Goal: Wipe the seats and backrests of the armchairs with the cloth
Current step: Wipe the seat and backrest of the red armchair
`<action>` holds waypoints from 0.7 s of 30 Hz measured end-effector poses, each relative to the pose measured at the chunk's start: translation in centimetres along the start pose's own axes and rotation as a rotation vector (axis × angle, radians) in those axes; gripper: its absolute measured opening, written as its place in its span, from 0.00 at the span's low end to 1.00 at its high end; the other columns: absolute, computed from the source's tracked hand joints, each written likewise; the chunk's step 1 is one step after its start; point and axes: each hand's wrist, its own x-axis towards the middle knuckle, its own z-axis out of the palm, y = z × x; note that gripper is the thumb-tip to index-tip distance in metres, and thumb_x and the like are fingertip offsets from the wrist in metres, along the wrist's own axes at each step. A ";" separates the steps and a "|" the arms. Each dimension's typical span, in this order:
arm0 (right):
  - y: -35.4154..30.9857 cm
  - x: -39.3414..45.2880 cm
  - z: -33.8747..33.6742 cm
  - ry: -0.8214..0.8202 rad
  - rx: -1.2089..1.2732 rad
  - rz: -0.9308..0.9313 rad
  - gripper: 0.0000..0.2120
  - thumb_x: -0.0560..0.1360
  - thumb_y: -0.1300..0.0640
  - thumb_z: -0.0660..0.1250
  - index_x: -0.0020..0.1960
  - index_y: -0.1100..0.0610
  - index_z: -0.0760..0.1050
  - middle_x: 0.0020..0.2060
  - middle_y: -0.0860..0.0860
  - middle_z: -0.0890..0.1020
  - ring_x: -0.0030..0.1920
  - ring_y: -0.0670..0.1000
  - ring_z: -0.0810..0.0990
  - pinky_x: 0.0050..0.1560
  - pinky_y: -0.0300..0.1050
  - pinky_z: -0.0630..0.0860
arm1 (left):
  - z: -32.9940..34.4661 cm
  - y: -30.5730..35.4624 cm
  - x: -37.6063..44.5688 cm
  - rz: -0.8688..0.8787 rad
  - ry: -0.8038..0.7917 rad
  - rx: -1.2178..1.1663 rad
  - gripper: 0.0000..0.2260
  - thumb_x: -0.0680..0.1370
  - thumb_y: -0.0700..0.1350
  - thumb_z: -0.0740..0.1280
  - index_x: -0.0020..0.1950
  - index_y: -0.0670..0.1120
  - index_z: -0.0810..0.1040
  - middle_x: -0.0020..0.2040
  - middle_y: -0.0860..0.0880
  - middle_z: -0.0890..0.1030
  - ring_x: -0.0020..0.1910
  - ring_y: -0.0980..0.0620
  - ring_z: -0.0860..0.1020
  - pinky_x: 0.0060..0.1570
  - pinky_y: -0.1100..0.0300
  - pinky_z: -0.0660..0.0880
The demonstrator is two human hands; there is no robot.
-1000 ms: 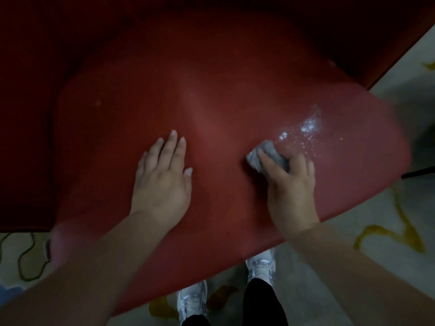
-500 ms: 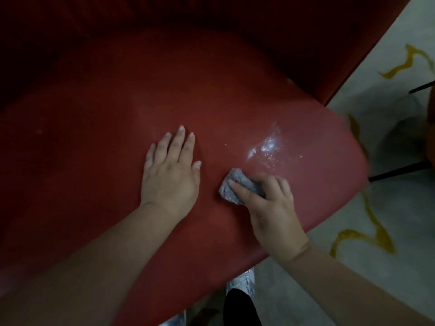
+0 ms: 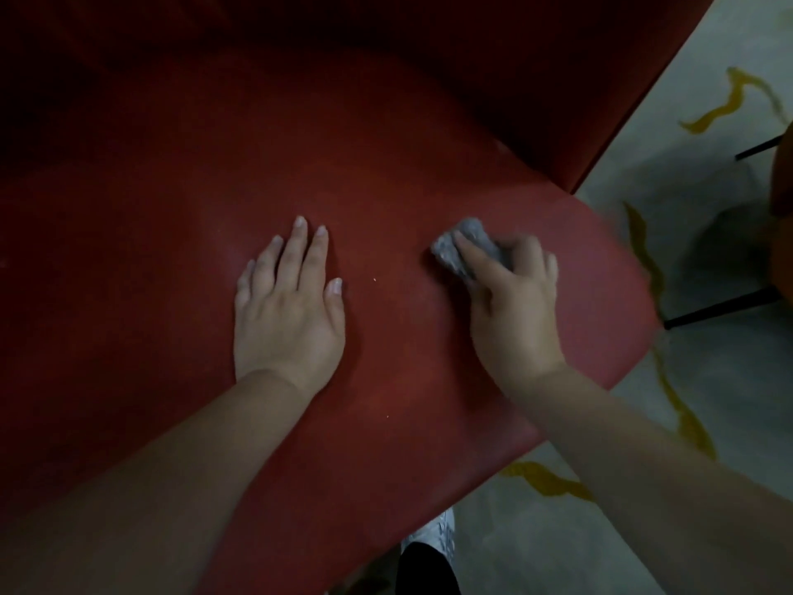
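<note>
Two hands on the seat point(image 3: 386, 165), cloth point(image 3: 465, 246) near its right edge.

Bare forearms, no sleeves; white sneaker point(image 3: 433, 532); black trouser leg point(image 3: 427, 571).

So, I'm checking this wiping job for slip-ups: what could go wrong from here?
The cloth is bunched into a small wad under the right hand, so each pass probably covers little and may leave strips of the seat unwiped. The left hand lies flat on the seat, so that patch could be skipped or marked afresh. The backrest is dark here, so missed spots there would be hard to see.
</note>
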 end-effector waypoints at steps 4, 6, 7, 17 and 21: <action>-2.5 -0.9 1.1 -0.132 0.010 -0.200 0.20 0.75 0.61 0.61 0.64 0.48 0.77 0.56 0.56 0.75 0.51 0.60 0.72 0.50 0.53 0.69 | 0.3 -0.1 0.0 0.003 0.016 -0.002 0.25 0.81 0.53 0.48 0.78 0.49 0.56 0.78 0.50 0.57 0.75 0.48 0.57 0.73 0.47 0.54; -2.2 -3.5 0.4 -0.169 0.038 -0.268 0.19 0.75 0.60 0.59 0.63 0.49 0.77 0.55 0.55 0.76 0.50 0.59 0.72 0.48 0.54 0.70 | 0.5 -0.2 0.0 0.005 0.018 -0.005 0.25 0.81 0.54 0.48 0.78 0.49 0.56 0.78 0.50 0.58 0.75 0.47 0.57 0.73 0.47 0.54; -1.5 -4.0 0.0 -0.159 0.033 -0.259 0.19 0.75 0.61 0.60 0.63 0.49 0.77 0.54 0.55 0.76 0.49 0.59 0.72 0.48 0.53 0.70 | 0.6 -0.2 0.0 0.002 0.022 -0.008 0.25 0.81 0.53 0.49 0.78 0.49 0.57 0.78 0.50 0.58 0.75 0.47 0.58 0.72 0.47 0.54; -1.7 -0.9 1.0 -0.179 -0.011 -0.240 0.20 0.76 0.61 0.61 0.65 0.47 0.76 0.55 0.54 0.75 0.50 0.58 0.71 0.49 0.51 0.68 | 1.7 -0.5 0.0 0.005 0.049 -0.030 0.25 0.81 0.53 0.50 0.78 0.49 0.57 0.78 0.50 0.58 0.75 0.47 0.58 0.72 0.46 0.55; 0.6 0.4 -0.2 -0.113 -0.051 -0.106 0.21 0.74 0.66 0.65 0.64 0.50 0.77 0.52 0.58 0.75 0.47 0.61 0.73 0.50 0.51 0.68 | 1.8 -0.5 0.0 0.000 0.044 -0.029 0.25 0.81 0.53 0.50 0.78 0.49 0.56 0.78 0.50 0.57 0.75 0.47 0.57 0.72 0.46 0.54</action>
